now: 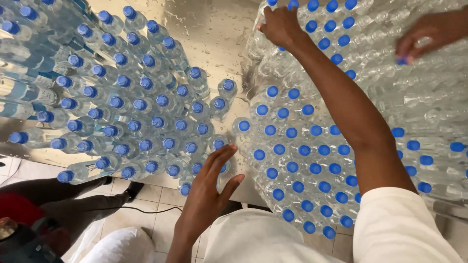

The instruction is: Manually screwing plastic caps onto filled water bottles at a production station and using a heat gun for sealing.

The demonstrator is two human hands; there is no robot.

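Observation:
Two crowds of clear plastic bottles with blue caps stand on a wet metal table [209, 24]. The left group [131, 102] leans away from me. The right group [302, 151] is packed tight. My left hand [207, 190] is spread flat, its fingertips against the bottles at the near edge of the gap between the groups. My right hand [282, 25] reaches far across the right group and rests curled over bottle tops at the back; its fingertips are hidden. At the top right a co-worker's hand [431, 33] touches a blue cap [402, 61].
A strip of bare wet metal runs between the two groups toward the back. Below the table edge lies a tiled floor [161, 214] with a thin cable, a white sack [122, 246], and another person's dark-trousered legs and shoe [131, 189] at lower left.

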